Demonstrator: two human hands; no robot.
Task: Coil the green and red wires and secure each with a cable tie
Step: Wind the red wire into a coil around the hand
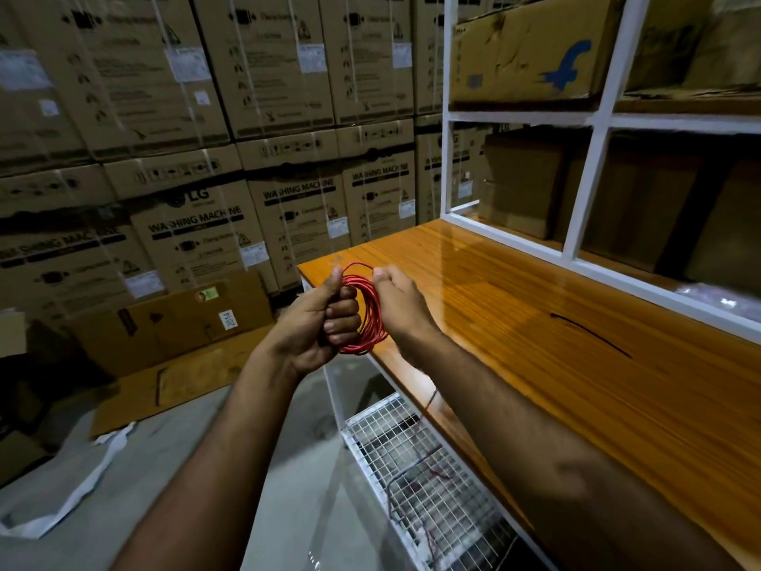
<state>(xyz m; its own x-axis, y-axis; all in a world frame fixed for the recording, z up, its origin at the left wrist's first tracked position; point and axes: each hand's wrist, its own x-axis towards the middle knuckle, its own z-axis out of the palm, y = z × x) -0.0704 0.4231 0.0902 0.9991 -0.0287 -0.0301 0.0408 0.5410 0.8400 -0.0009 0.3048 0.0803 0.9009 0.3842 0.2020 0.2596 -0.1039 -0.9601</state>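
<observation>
The red wire is wound into a coil of several loops, held in the air just off the near-left corner of the wooden table. My left hand grips the coil's left side in a closed fist. My right hand pinches the wire at the top right of the coil. A loose end of red wire hangs down under my right forearm. A black cable tie lies on the table to the right. No green wire is in view.
Stacked cardboard washing machine boxes fill the back wall. A white shelf frame with boxes stands on the table's far side. A wire mesh basket sits under the table. Flattened cardboard and a white bag lie on the floor.
</observation>
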